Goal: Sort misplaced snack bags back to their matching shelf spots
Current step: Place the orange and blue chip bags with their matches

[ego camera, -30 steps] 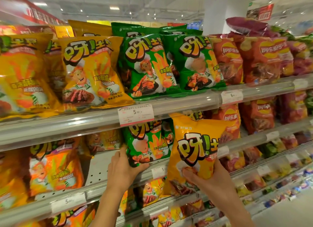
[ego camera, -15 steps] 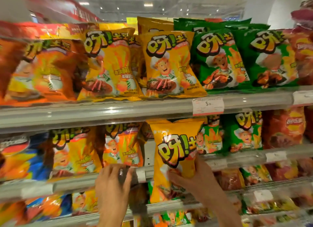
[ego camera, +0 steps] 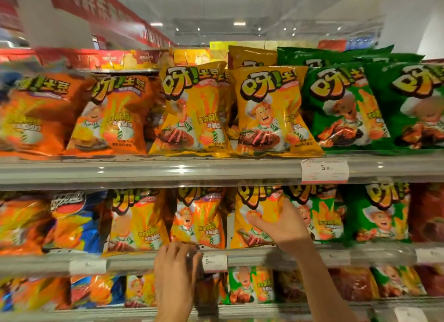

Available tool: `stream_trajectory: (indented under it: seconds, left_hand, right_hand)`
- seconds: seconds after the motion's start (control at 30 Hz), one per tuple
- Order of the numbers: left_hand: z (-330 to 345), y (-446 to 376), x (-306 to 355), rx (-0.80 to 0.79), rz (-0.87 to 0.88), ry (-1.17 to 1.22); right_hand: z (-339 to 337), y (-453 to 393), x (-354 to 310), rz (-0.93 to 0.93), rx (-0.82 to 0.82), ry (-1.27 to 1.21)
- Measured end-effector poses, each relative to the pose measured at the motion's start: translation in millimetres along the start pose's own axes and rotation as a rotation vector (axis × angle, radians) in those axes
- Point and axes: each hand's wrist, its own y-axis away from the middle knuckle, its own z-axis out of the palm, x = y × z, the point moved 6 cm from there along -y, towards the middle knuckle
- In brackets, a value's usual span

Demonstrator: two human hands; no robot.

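1. Yellow snack bag (ego camera: pixel 258 216) stands upright on the middle shelf (ego camera: pixel 264 258), long axis vertical, top under the upper shelf's lip, printed face outward.
2. Right hand (ego camera: pixel 282 226) grips its right edge, thumb across the front.
3. Green bags (ego camera: pixel 326 216) crowd its right; a narrow gap opens left.
4. Left hand (ego camera: pixel 176 261) rests curled on the shelf rail, holding nothing.

The bag (ego camera: pixel 258 216) held on the middle shelf is yellow with an orange cartoon logo and a chef figure. To its right stand green bags (ego camera: pixel 379 213); to its left, orange bags (ego camera: pixel 137 220) and a blue bag (ego camera: pixel 79 223). The price tag (ego camera: pixel 324 170) is white with red edging.
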Motion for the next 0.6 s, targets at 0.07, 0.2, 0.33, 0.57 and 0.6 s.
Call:
stream_trajectory:
  seconds: [0.07, 0.2, 0.33, 0.57, 0.6]
  left_hand:
    - [1, 0, 1, 0.012, -0.002, -0.004]
    - [2, 2, 0, 0.01, -0.006, -0.004]
    - [0, 3, 2, 0.001, 0.011, -0.003]
    - [-5, 4, 6, 0.002, -0.002, -0.009]
    - [-5, 4, 7, 0.001, -0.004, -0.007]
  right_hand:
    - [12, -1, 6, 0.039, -0.025, 0.03]
    - [28, 0, 8, 0.054, -0.073, -0.134]
    - [29, 2, 13, 0.049, -0.091, -0.178]
    - [41, 2, 13, 0.044, -0.169, -0.214]
    - [43, 1, 13, 0.046, -0.182, -0.214]
